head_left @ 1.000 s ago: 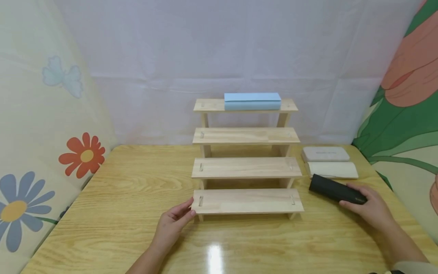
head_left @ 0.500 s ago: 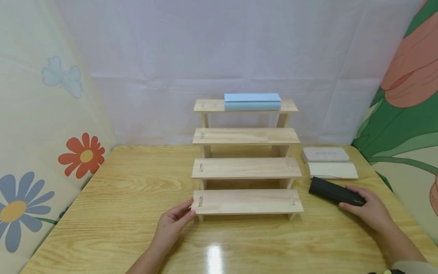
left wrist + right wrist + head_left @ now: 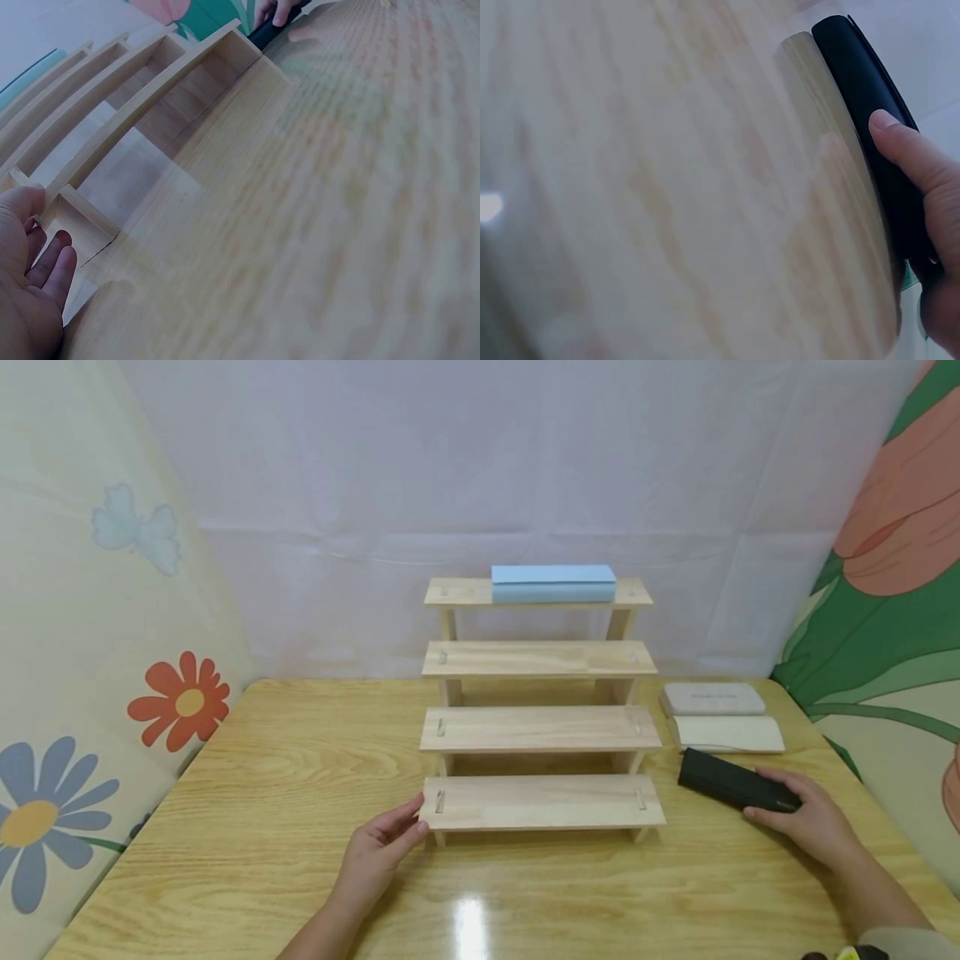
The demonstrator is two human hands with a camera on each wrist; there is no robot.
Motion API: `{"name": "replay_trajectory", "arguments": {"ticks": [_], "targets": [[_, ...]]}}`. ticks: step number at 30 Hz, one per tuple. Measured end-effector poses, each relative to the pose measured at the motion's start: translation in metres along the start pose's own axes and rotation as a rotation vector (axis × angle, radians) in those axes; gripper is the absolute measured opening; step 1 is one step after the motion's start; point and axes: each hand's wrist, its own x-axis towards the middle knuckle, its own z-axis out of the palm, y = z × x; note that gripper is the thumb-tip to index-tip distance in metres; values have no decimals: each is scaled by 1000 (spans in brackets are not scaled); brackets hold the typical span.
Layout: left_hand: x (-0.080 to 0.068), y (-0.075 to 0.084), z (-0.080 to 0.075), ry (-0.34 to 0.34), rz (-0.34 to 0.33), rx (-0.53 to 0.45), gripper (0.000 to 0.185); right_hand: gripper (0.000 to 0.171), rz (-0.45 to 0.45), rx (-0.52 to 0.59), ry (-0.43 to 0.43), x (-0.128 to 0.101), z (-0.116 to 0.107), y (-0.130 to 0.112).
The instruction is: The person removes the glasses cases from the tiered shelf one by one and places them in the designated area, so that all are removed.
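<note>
A right hand (image 3: 813,818) grips the near end of a black case (image 3: 731,781) on the table (image 3: 262,793), at 3 o'clock from a 4-step wooden rack (image 3: 540,727); the left hand (image 3: 378,847), fingers relaxed, touches the lowest step. The case looks light, rigid and smooth, best grasped around its middle

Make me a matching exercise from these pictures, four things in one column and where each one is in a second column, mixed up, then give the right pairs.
Things:
1. blue case
2. black case
3. left hand
4. grey case

Places:
A. at the left end of the rack's bottom step
B. on the table, farthest back to the right of the rack
C. on the top step
D. in the right hand, on the table

Pairs: 1-C, 2-D, 3-A, 4-B
</note>
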Motion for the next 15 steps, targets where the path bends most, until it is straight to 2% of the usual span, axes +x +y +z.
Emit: {"name": "replay_trajectory", "arguments": {"ticks": [7, 15], "targets": [[0, 1, 0, 3, -24, 1, 43, 80, -6, -15, -5, 2, 0, 2], [0, 0, 0, 3, -16, -5, 43, 80, -2, -61, 60, 3, -2, 5]]}}
